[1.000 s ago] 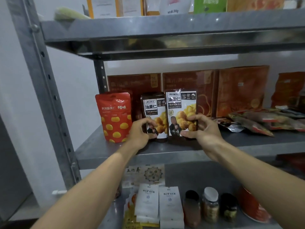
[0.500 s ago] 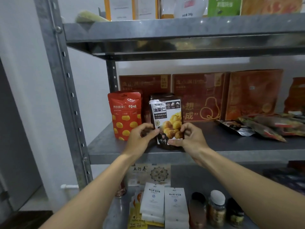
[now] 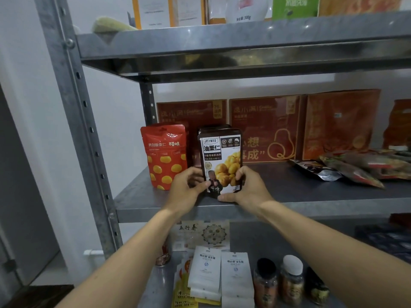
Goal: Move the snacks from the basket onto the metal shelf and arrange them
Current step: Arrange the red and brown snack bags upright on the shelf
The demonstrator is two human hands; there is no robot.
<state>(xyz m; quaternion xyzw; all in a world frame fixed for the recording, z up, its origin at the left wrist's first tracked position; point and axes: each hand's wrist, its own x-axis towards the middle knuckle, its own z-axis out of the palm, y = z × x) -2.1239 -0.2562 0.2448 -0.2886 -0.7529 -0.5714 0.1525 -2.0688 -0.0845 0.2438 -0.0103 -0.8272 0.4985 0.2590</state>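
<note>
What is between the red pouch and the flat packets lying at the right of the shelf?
Head view: the dark chestnut pouch, held by left hand and right hand.

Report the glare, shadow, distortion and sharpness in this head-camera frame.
Head view: small glare specks on the upper shelf, along its front edge. Head view: red boxes at the back sit in dim shadow. Head view: wide-angle distortion slants the metal upright. Head view: print on the brown chestnut pouch reads sharp; the flat packets at right look softer.
</note>
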